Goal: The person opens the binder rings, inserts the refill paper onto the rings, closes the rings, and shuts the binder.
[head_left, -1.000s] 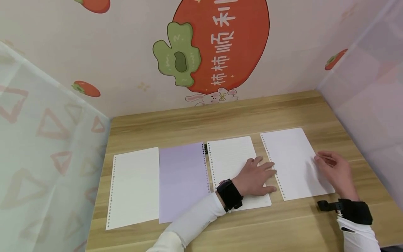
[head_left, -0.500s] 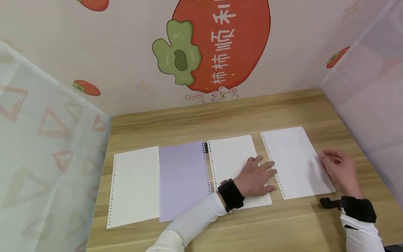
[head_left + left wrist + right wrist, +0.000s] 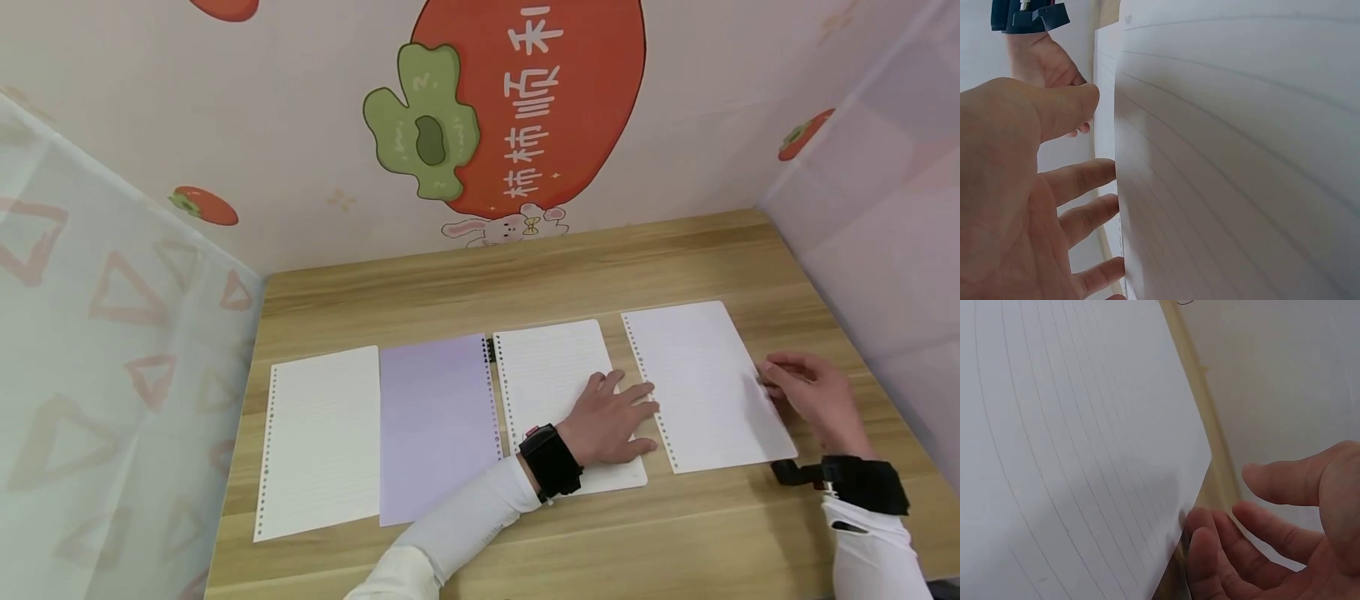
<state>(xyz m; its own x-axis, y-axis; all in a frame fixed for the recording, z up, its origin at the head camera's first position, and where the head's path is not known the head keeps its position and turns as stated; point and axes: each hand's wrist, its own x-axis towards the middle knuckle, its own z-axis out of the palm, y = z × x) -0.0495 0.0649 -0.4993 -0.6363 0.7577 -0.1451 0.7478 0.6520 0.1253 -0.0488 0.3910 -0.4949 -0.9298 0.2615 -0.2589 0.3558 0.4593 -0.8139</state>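
Note:
Two white, lined loose-leaf sheets with punched left edges lie near my hands. My left hand (image 3: 607, 421) rests with spread fingers across the middle lined sheet (image 3: 551, 362), its fingertips reaching the punched edge of the right-hand sheet (image 3: 708, 375). In the left wrist view the fingers (image 3: 1085, 219) look straight and apart. Beside the right edge of that right-hand sheet is my right hand (image 3: 817, 400), fingers loosely bent. Its fingertips (image 3: 1202, 547) meet the paper's edge in the right wrist view, while the thumb (image 3: 1279, 481) stays off the paper.
A purple sheet or cover (image 3: 438, 425) lies left of the middle sheet, with a black binding piece (image 3: 491, 350) between them. Farther left is another white punched sheet (image 3: 318, 442). The wooden table (image 3: 600, 550) is bounded by printed walls (image 3: 300, 125) at the back and sides.
My right hand has shifted slightly right, its thumb going from over the right-hand sheet to beside its edge. My left hand has kept its place.

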